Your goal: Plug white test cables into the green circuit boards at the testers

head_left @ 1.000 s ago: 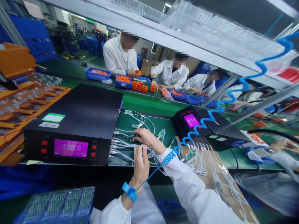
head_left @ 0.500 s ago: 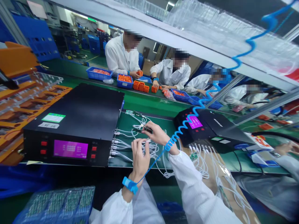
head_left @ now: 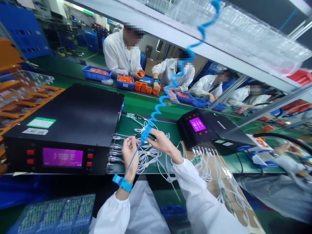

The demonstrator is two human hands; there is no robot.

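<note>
My left hand [head_left: 130, 155], with a blue strap on its wrist, is closed, thumb and fingertips pinched together; what they hold is too small to tell. Close on its right, my right hand [head_left: 162, 142] has its fingers bent round a small dark circuit board, now mostly hidden behind the coiled blue cord [head_left: 156, 113]. Both hands are above a tangle of white cables [head_left: 148, 159] on the green bench. Cable plugs [head_left: 114, 152] sit in the side of a black tester [head_left: 65, 120] with a lit purple screen. Another circuit board [head_left: 131, 115] lies beyond the hands.
A second black tester [head_left: 197, 126] with plugged cables stands at right, near cardboard [head_left: 216, 169]. Trays of circuit boards [head_left: 56, 211] are at lower left. Orange fixtures [head_left: 31, 97] stand at left. Co-workers in white coats [head_left: 122, 55] handle orange parts across the bench.
The view has shifted slightly right. My hands have come closer together, and the left fingers have closed into a pinch. The coiled cord has swung left, across the right fingertips.
</note>
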